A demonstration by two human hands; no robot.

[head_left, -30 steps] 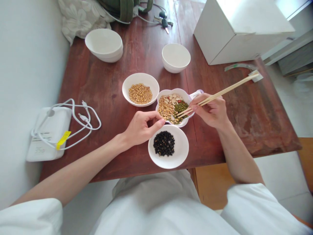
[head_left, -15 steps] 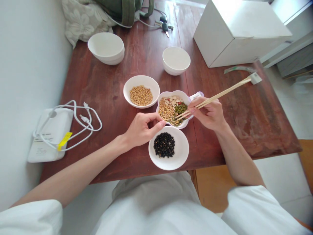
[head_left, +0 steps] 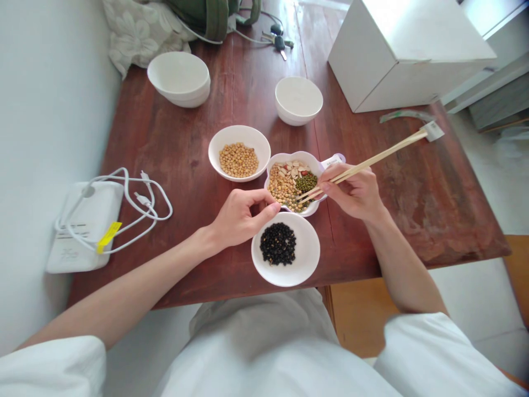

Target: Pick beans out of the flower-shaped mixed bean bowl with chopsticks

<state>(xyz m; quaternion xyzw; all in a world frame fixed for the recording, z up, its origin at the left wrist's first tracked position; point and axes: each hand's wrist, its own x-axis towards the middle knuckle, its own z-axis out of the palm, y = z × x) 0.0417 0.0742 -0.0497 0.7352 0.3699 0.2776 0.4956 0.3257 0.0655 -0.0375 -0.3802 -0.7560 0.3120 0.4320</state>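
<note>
On the reddish-brown table (head_left: pixel 413 212) stands a white bowl (head_left: pixel 308 253) of black beans (head_left: pixel 278 243), and just beyond it a scalloped dish (head_left: pixel 312 210) of mixed beans (head_left: pixel 282 187); the left hand (head_left: pixel 243 216) pinches the dish's near rim, the right hand (head_left: pixel 353 191) is clamped around wooden chopsticks (head_left: pixel 384 154), tips among the mixed beans, any grip there too small to tell

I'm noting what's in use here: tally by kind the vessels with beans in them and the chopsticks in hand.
Black-bean bowl and yellow-bean bowl, both round: 2
Flower-shaped dish: 1
Chopsticks: 2
Total: 5
</note>
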